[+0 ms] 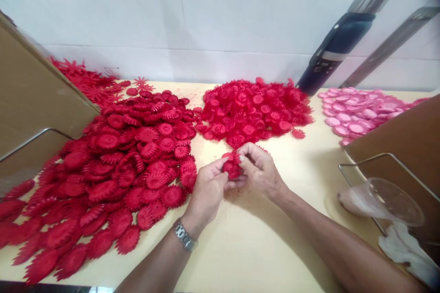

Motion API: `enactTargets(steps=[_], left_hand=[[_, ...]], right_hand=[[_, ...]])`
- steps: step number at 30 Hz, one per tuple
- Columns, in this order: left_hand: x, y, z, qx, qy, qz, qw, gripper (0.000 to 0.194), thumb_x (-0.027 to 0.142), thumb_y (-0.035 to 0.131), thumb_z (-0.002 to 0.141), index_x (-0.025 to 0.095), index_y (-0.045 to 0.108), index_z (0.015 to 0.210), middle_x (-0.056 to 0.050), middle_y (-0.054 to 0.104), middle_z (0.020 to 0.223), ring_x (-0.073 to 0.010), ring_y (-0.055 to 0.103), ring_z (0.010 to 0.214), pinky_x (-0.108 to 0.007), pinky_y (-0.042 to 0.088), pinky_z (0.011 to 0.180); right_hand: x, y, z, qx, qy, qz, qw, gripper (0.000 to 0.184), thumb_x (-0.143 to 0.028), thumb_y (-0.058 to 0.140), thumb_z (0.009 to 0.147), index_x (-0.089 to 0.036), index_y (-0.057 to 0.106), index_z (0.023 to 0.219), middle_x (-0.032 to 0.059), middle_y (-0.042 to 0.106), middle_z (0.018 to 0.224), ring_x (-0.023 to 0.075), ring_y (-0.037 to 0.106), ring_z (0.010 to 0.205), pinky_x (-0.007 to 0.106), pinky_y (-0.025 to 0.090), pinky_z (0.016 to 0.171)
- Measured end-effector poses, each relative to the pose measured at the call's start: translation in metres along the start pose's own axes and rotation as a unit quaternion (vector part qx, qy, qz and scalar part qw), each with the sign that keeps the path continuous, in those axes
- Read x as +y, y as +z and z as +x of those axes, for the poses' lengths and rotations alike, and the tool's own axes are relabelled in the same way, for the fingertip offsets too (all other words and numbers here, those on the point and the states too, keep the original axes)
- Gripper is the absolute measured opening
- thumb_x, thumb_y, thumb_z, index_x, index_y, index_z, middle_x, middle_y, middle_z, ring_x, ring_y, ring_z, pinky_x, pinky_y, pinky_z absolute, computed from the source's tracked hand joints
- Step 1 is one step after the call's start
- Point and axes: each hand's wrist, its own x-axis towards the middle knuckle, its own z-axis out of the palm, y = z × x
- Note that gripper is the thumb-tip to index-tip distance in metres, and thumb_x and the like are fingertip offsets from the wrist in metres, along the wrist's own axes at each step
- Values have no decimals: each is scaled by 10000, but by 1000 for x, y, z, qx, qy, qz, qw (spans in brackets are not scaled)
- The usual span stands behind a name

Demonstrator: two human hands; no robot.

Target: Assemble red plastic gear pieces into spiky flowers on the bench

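A small red artificial flower point(232, 167) with fringed petals is pinched between both hands above the pale tabletop. My left hand point(210, 187), with a metal watch at the wrist, closes on its left side. From the right, my right hand point(260, 168) grips its edge with thumb and fingers; some of its fingertips are hidden behind the flower. Just beyond the hands lies a heap of bright red fringed petal discs point(254, 112). To the left spreads a larger pile of darker red, toothed-edge flowers point(120, 160).
Pink petal pieces point(360, 112) lie at the right rear. A dark blue bottle point(338, 41) stands against the white wall. Cardboard panels point(37, 68) flank both sides. At right are a tilted plastic cup point(385, 201), crumpled tissue point(405, 247) and a bent metal wire point(374, 158).
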Motion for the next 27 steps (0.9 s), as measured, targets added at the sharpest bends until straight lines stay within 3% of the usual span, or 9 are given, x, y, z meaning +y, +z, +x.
enactTargets(steps=[4,9,12,17,20,23,27], left_hand=[[2,-1,-2,5,0,4,1000,259,95,543,656,97,660,887,-72,692,808,-159,653,709,-279,532,683],[4,-3,-2,65,-14,-4,998,318,82,544,626,86,615,936,-66,682,726,-149,647,616,-277,531,635],[4,-2,-3,64,-25,4,998,333,93,534,634,80,586,962,-78,677,733,-159,649,622,-303,532,662],[8,-6,-6,22,-43,-27,998,435,69,480,598,126,538,1025,-60,656,806,-175,649,691,-334,530,674],[7,-10,-7,-11,-32,-44,998,278,135,505,643,163,534,918,-23,618,790,-145,619,631,-281,517,557],[3,-14,-6,55,37,42,997,146,264,580,712,185,510,813,32,559,657,-87,535,483,-207,454,437],[1,-18,-2,180,132,212,952,187,332,605,729,199,551,850,79,479,519,-51,420,359,-157,347,343]], right_hand=[[1,-2,3,-7,15,66,998,196,-345,537,770,-190,443,695,-35,452,585,90,399,502,216,345,456],[2,-25,17,100,-60,109,987,200,-332,588,753,-187,485,662,-35,483,566,99,438,527,231,357,506],[2,-33,21,44,-60,117,990,169,-316,606,760,-185,517,703,-35,498,598,91,437,540,229,354,527],[0,-28,18,-34,-44,136,989,193,-347,603,763,-185,505,727,-34,505,622,92,456,561,236,376,559],[-3,-22,14,-58,-51,70,995,170,-327,552,791,-181,489,732,-24,502,637,103,471,588,244,389,567],[-4,-19,10,-29,-96,-61,993,137,-278,504,809,-176,486,720,-24,476,618,99,435,566,235,363,537],[-4,-16,6,-17,-151,-175,973,113,-220,475,809,-171,493,708,-14,487,605,102,435,552,234,347,520]])
